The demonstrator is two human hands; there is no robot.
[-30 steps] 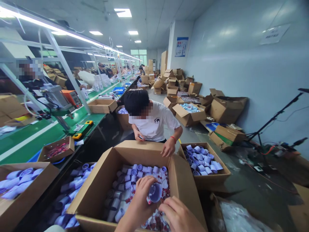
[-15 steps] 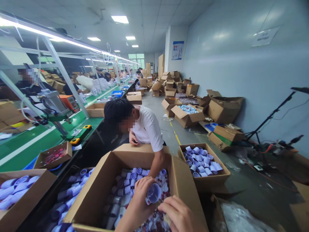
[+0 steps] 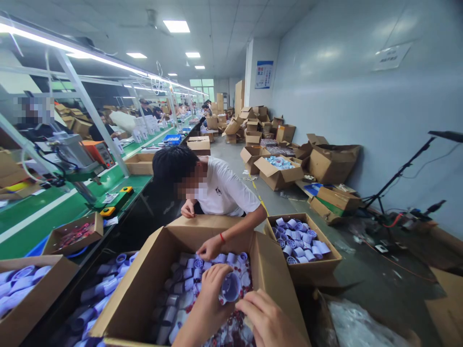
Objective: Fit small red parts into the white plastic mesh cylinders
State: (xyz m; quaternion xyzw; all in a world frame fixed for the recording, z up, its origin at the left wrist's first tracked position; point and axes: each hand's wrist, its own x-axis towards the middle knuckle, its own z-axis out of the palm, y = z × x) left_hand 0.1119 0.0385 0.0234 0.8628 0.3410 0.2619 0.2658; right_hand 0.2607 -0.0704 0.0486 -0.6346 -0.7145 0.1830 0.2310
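My left hand (image 3: pixel 211 299) is wrapped round a purple plastic cup (image 3: pixel 230 287), its open mouth tilted up toward me. Close to the cup's right side, my right hand (image 3: pixel 269 315) has its thumb and fingers drawn together in a pinch. Whatever lies between those fingertips is hidden. Both hands hover over a large cardboard box (image 3: pixel 126 294). Inside it are several more purple cups (image 3: pixel 188 274), along with white and dark red small parts (image 3: pixel 231 327).
Across the box a co-worker in a white shirt (image 3: pixel 226 185) leans in, one hand (image 3: pixel 210 248) over the cups. Cartons of purple cups stand right (image 3: pixel 318 272) and left (image 3: pixel 47 294). A green workbench (image 3: pixel 141 185) with a box of red parts (image 3: pixel 96 231) runs along the left.
The co-worker's reaching hand has drawn back from beside my left hand toward the box's far side. My hands stay around the cup, my right slightly shifted. The view has moved slightly.
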